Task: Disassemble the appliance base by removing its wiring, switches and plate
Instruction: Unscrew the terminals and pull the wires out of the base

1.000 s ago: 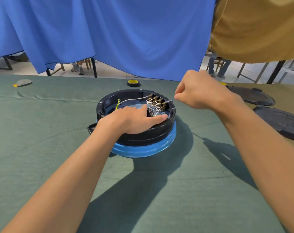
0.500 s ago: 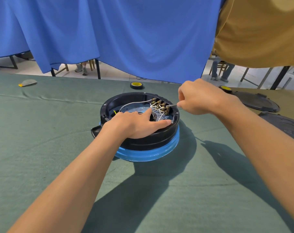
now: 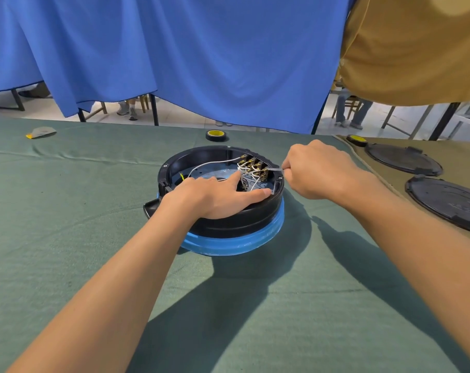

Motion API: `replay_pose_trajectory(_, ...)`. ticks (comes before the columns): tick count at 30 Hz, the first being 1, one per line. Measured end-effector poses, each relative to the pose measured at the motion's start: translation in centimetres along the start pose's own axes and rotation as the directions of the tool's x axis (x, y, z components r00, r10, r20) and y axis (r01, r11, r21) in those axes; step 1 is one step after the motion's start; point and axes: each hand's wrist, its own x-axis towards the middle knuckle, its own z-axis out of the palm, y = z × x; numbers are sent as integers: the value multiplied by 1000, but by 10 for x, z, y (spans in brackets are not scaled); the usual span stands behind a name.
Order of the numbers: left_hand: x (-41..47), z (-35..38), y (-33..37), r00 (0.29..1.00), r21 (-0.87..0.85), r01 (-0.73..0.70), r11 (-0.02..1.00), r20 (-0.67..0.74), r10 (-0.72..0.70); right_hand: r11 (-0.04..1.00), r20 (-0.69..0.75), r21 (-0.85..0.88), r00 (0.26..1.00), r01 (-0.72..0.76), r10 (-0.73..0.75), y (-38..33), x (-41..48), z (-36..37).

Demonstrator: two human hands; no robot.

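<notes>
A round black appliance base (image 3: pixel 242 219) with a blue lower ring lies open side up on the green cloth. Inside it, a cluster of brass-tipped switches (image 3: pixel 254 166) sits at the back right, with white wires (image 3: pixel 209 164) looping across a silvery plate (image 3: pixel 215 170). My left hand (image 3: pixel 217 195) rests on the base's near rim, fingers extended, index finger reaching toward the wires and thumb on the rim. Just right of the rim, my right hand (image 3: pixel 320 170) is fisted round a thin metal tool (image 3: pixel 275 169) whose tip points at the switches.
Two black round covers (image 3: pixel 404 160) (image 3: pixel 449 200) lie at the right on an olive cloth. A roll of black tape (image 3: pixel 216 135) sits behind the base, another (image 3: pixel 357 140) at the far right. A small grey and yellow object (image 3: pixel 41 131) lies far left. Blue curtain hangs behind.
My right hand has edged lower and closer to the base's right rim with the tool. My left hand stays on the rim, its index finger now stretched toward the wires.
</notes>
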Motion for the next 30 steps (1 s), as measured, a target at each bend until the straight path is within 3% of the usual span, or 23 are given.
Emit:
replay_pose_trajectory(3,-1,-1,0,1000,-9,7,1000,2,-7,1000,42,21,999,-18,17,0,3,-7)
replay_pose_trajectory(11,-5,-3,1,1000,-11,-12,1000,15,12,977,349,204,937,-61,-14,20,33,-37)
replay_pose_trajectory(14,-5,-3,1,999,-22,-16,1000,27,16,881,464,421,886,-215,-6,37,41,-39)
replay_pose_trajectory(17,-6,-4,1,999,-39,-20,999,41,22,835,524,472,851,-282,-9,44,43,-36)
replay_pose_trajectory(19,-6,-4,1,999,-44,-20,999,40,22,863,477,442,879,-244,5,38,39,-36)
replay_pose_trajectory(23,-7,-4,1,1000,-34,-10,999,19,11,981,215,190,977,-35,-7,12,18,-21)
replay_pose_trajectory(27,-7,-4,2,1000,-38,-10,999,22,10,997,58,68,998,-24,20,-4,0,-12)
replay_pose_trajectory(30,-6,-4,2,1000,-40,-15,999,21,16,1000,42,18,999,4,-5,-3,2,-14)
